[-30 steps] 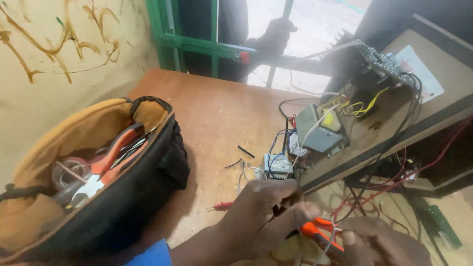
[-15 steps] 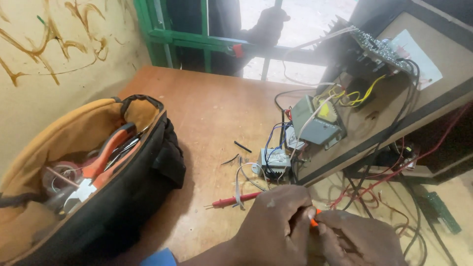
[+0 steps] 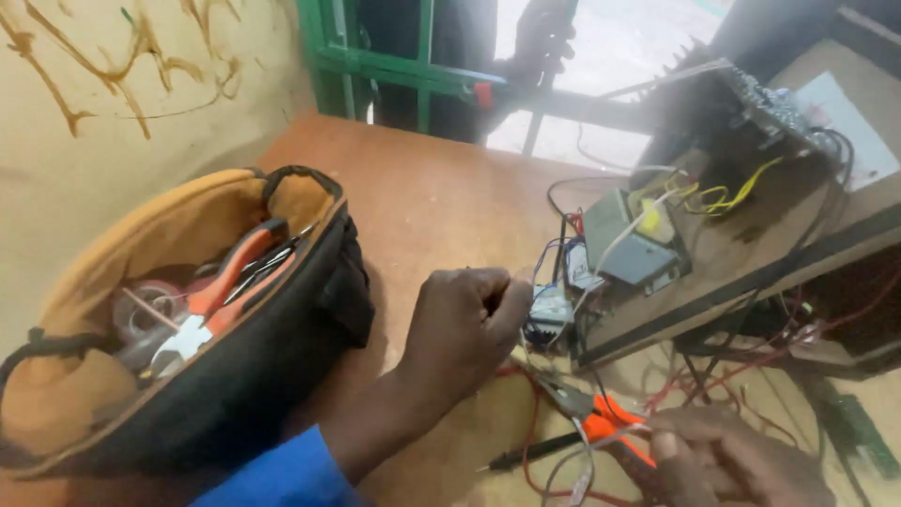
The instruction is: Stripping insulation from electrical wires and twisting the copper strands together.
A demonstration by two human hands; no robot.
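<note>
Centrally, the left hand pinches thin wires beside the small circuit module. Lower right, the right hand is clamped on orange-handled pliers, their long axis pointing up-left toward those wires, just below the left fingers.

Two hands: left hand, right hand. One open tool bag, one grey transformer. Two orange-handled pliers: pliers in the bag, pliers in hand.
</note>
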